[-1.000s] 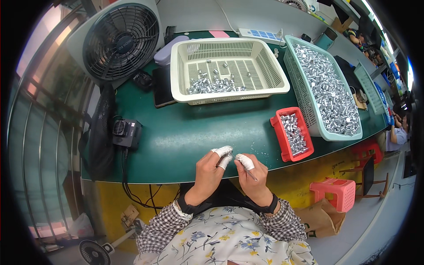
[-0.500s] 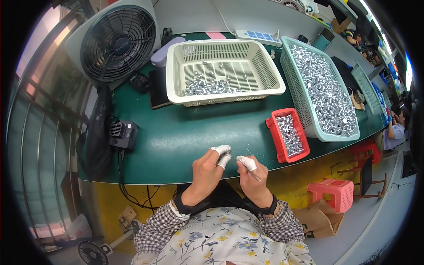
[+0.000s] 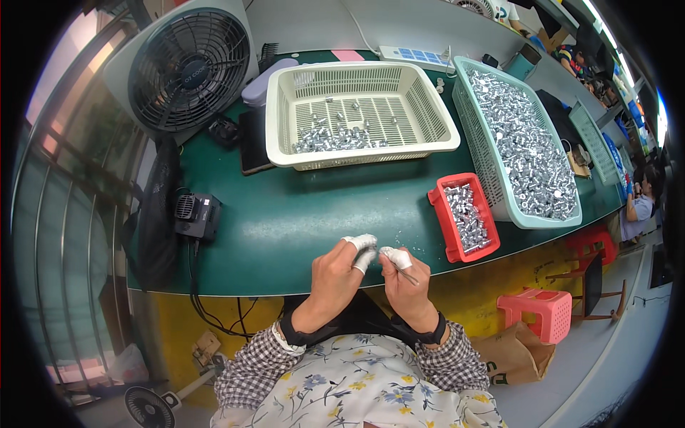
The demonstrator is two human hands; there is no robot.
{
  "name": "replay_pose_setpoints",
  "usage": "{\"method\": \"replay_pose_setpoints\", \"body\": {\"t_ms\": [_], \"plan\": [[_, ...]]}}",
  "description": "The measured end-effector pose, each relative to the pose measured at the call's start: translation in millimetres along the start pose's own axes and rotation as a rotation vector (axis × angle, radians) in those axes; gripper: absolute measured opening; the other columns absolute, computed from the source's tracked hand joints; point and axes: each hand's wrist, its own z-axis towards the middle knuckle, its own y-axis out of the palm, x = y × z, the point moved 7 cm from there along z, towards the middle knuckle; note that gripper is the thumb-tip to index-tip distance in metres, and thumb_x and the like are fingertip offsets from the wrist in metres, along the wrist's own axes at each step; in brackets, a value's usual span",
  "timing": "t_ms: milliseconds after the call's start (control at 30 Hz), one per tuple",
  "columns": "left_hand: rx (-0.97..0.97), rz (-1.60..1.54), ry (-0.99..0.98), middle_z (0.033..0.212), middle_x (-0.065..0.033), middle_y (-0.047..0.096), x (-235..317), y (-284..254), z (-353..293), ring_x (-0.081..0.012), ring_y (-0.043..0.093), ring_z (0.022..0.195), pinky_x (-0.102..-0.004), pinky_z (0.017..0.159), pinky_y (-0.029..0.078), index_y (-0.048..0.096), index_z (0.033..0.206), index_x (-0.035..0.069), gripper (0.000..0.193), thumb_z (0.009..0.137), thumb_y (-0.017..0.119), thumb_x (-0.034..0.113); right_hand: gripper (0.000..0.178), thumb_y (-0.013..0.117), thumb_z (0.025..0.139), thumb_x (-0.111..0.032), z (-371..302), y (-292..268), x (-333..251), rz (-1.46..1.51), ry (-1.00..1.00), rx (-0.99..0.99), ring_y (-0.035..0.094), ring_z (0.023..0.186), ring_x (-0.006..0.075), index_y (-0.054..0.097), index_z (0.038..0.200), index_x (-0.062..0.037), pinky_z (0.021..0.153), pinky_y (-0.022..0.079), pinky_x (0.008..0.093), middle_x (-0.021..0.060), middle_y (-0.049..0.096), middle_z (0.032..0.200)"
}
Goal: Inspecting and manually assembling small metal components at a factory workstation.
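Note:
My left hand [image 3: 334,274], with white covers on its thumb and fingertip, is pinched over the front of the table. What sits between its fingertips is mostly hidden; it is small and cannot be made out. Close beside it, my right hand [image 3: 410,291] grips a slim metal tool [image 3: 409,277], whose rear end sticks out past the fingers. The tool's tip meets the left fingertips. To the right stands a small red bin [image 3: 447,227] of short silvery metal parts [image 3: 467,217]. White specks [image 3: 407,241] lie on the table near my hands.
A cream basket [image 3: 364,158] with some metal parts stands at the back. A pale teal basket [image 3: 492,182] heaped with them is at right. A box fan [image 3: 191,75], black device [image 3: 198,216] and cables line the left. A pink stool [image 3: 539,314] stands beyond the table's edge.
My right hand has shifted slightly left, bringing the tool and its fingertips closer to the left hand's fingertips. The left hand stays nearly in place, still pinched.

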Motion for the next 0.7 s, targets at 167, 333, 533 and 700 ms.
{"method": "replay_pose_setpoints", "body": {"t_ms": [167, 333, 533, 700], "plan": [[-0.035, -0.005, -0.059, 0.08, -0.0089, 0.064, -3, 3, 0, -0.0119, 0.049, 0.049, -0.0258, 0.047, 0.041, 0.063, 0.101, 0.003, 0.023, 0.079, 0.066, -0.001, 0.006, 0.061, 0.083, 0.002, -4, -1, 6, -0.046, 0.002, -0.038, 0.06, 0.058, 0.0256, 0.056, 0.086, 0.0023, 0.049, 0.046, 0.0313, 0.0133, 0.06, 0.074], [-0.021, -0.07, -0.273, 0.082, -0.008, 0.064, -31, -8, 12, -0.0101, 0.051, 0.05, -0.0241, 0.046, 0.043, 0.063, 0.106, 0.004, 0.021, 0.085, 0.06, 0.003, 0.006, 0.053, 0.09, 0.0, -2, -19, 10, 0.117, 0.099, 0.018, 0.064, 0.065, 0.0172, 0.057, 0.093, 0.0034, 0.057, 0.05, 0.0258, 0.0136, 0.064, 0.087], [-0.216, -0.981, -0.781, 0.089, -0.0087, 0.063, -46, 16, 1, -0.0105, 0.057, 0.057, -0.0221, 0.046, 0.047, 0.054, 0.118, 0.0, 0.028, 0.094, 0.051, 0.014, 0.011, 0.051, 0.091, 0.0, -3, -20, 15, 0.249, 0.157, 0.006, 0.065, 0.069, 0.0169, 0.056, 0.1, 0.0044, 0.062, 0.052, 0.0251, 0.0162, 0.063, 0.098], [-0.204, -1.256, -0.86, 0.092, -0.0112, 0.062, -51, 26, -4, -0.0123, 0.058, 0.061, -0.0237, 0.049, 0.05, 0.051, 0.116, -0.002, 0.028, 0.095, 0.048, 0.016, 0.012, 0.053, 0.09, 0.0, 5, -20, 3, 0.285, 0.085, -0.049, 0.065, 0.069, 0.0167, 0.057, 0.1, 0.0041, 0.061, 0.052, 0.0247, 0.0166, 0.064, 0.099]]}}
